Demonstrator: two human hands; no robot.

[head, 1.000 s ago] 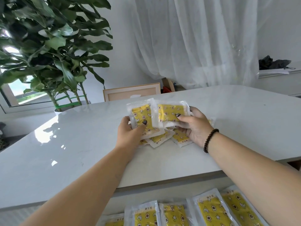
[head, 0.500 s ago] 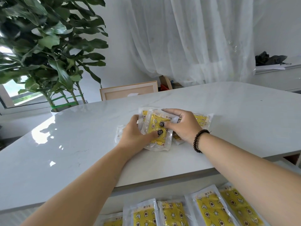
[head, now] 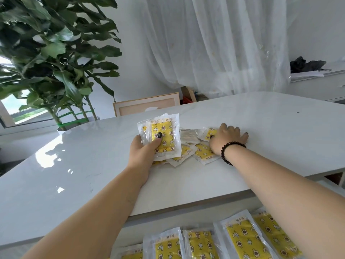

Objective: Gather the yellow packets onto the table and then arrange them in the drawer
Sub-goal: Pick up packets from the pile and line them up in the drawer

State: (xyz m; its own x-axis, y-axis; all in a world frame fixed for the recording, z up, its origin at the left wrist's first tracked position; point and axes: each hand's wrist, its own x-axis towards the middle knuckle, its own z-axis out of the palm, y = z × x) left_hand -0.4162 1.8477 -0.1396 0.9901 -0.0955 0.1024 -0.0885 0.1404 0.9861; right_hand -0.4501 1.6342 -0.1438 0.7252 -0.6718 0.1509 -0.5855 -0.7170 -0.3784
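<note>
1. A white table fills the middle of the view, seen from the head of a person reaching both bare arms across it.
2. The left hand grips a small stack of yellow packets, thumb pressed on the front one, tilted up off the table.
3. Loose packets lie on the table just right of that stack, overlapping one another.
4. The right hand, a dark bead bracelet at its wrist, rests on the farthest packet, fingers spread; whether the thumb pinches it I cannot tell.
5. Below the table's near edge, more packets in the drawer lie in a row.
6. Risk: the slippery wrappers may fan out of the left grip, or the right hand's sweep may push loose packets away instead of gathering them.
</note>
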